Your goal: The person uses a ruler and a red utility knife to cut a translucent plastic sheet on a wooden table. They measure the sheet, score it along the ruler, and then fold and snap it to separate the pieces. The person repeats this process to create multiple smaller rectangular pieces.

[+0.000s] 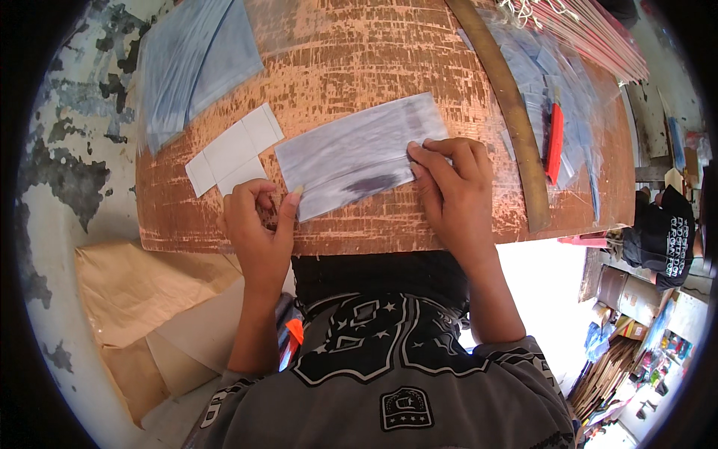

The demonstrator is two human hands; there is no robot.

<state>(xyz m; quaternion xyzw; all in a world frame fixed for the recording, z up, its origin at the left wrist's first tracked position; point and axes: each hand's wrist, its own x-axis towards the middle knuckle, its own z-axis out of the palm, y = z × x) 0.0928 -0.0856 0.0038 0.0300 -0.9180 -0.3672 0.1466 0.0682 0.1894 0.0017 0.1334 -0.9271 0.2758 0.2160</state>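
Note:
A folded, translucent grey-blue plastic sheet [351,153] lies aslant on the worn wooden table, with a crease along its length and a dark patch near its lower edge. My left hand [258,221] is at its lower left corner, thumb tip on the edge and the other fingers curled. At the right end, my right hand [458,187] has its thumb and bent fingers closed on the sheet near the crease. Just left of the sheet is a white paper piece [235,146] with fold lines and a notched outline, close to my left hand.
A stack of blue plastic sheets [198,67] lies at the far left. On the right are a brown flat strip [516,112], a red cutter knife [554,142], loose plastic pieces [535,56] and pink sticks [598,34]. Brown paper [149,292] stands below the table's left edge.

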